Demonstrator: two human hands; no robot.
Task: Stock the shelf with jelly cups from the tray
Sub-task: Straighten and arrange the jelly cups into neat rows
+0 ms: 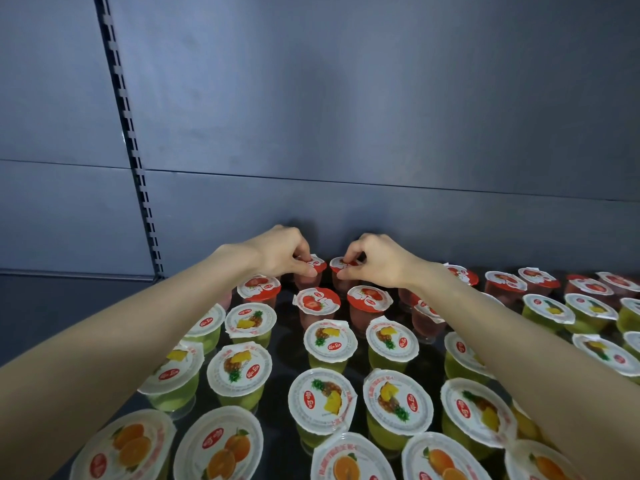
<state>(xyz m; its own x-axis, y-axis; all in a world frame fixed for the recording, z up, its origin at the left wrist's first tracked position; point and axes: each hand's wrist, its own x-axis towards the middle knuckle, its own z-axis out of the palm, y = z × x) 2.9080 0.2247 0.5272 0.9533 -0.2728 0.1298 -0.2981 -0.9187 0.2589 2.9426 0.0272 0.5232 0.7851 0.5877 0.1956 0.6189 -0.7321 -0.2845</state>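
At the dark shelf's (275, 400) back row, the left hand (280, 252) pinches one red-lidded clear plastic jelly cup (318, 263) under its fingertips; the right hand (377, 261) pinches the neighbouring red-lidded cup (336, 263).

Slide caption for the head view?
Left hand and right hand each pinch a strawberry jelly cup in the shelf's back row, behind pineapple cups.

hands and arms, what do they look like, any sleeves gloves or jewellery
Both forearms, left arm and right arm, are bare as far as the view shows: no sleeves. The left hand and right hand wear no gloves, and no rings, watch or bracelet show.
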